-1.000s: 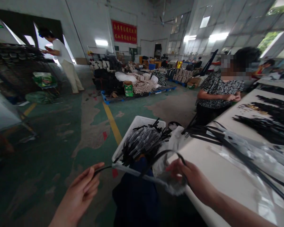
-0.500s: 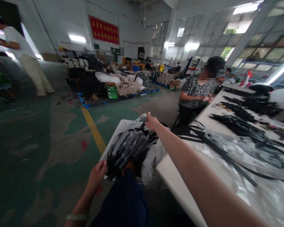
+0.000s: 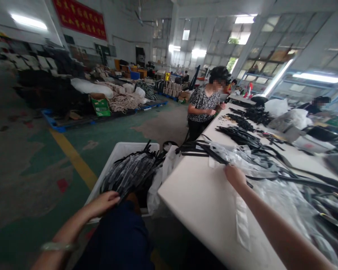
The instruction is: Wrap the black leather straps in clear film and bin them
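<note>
Left hand (image 3: 104, 203): lies at the near end of the white bin (image 3: 123, 147), fingertips touching the ends of the bagged straps (image 3: 131, 170); whether the fingers grip one I cannot tell.
Right hand (image 3: 235, 175): has gone from above the bin to the worktop (image 3: 190, 193), fingers bent down at a black strap (image 3: 217, 156) beside clear plastic (image 3: 228, 149); whether they are closed on it is hidden.
Bagged straps: in the bin, heaped lengthwise. The sleeved strap stretched between both hands a second ago no longer hangs there; it seems to have joined this heap.
Work: that piece looks laid down, I judge, and attention now sits at the worktop supply.
View: turned rightward, bringing in more of the worktop.
Co-worker (image 3: 204, 103): at the worktop's far side edge, both hands together.
</note>
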`<state>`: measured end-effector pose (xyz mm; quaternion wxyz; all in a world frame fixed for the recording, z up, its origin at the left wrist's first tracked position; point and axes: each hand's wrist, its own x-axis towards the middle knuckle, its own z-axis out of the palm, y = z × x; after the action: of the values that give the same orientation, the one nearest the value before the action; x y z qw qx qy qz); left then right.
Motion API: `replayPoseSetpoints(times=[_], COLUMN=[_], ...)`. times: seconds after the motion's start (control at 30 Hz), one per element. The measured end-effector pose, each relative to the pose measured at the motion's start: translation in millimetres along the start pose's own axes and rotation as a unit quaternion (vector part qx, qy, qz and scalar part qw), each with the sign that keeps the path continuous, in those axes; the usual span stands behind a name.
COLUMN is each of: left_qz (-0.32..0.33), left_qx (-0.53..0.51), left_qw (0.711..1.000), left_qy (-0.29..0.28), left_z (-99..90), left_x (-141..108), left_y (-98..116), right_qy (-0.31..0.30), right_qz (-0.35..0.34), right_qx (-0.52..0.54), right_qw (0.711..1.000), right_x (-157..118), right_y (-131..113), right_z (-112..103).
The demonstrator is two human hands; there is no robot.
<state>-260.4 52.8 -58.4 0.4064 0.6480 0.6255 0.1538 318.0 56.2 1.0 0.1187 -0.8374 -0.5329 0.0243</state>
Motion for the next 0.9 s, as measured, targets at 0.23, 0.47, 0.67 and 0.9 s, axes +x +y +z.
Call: replayPoseSetpoints(times=[0.23, 0.47, 0.67, 0.9], left_qz=[0.221, 0.295, 0.297, 0.103], left_qx=[0.092, -0.100, -0.270, -0.445], left_qw=[0.969, 0.947, 0.896, 0.884], left_qy=[-0.061, -0.081, -0.192, -0.100], left_z=[14.3, 134.0, 174.1, 169.7], left_x=[-27.1, -45.3, -51.4, -39.5], left_y=[218.6, 294.0, 292.6, 277.5], right_qy=[0.026, 0.004, -0.146, -0.298], right_qz=[0.022, -0.041, -0.113, -0.103], right_qx=[0.082, 0.365, 0.557, 0.583], right_qw=[0.996, 0.930, 0.810, 0.749], right_x=[-16.8, -84.1, -177.4, -240.4], right_y=[59.9, 34.2, -50.3, -96.5], right_z=[-32.8, -66.0, -55.5, -21.7])
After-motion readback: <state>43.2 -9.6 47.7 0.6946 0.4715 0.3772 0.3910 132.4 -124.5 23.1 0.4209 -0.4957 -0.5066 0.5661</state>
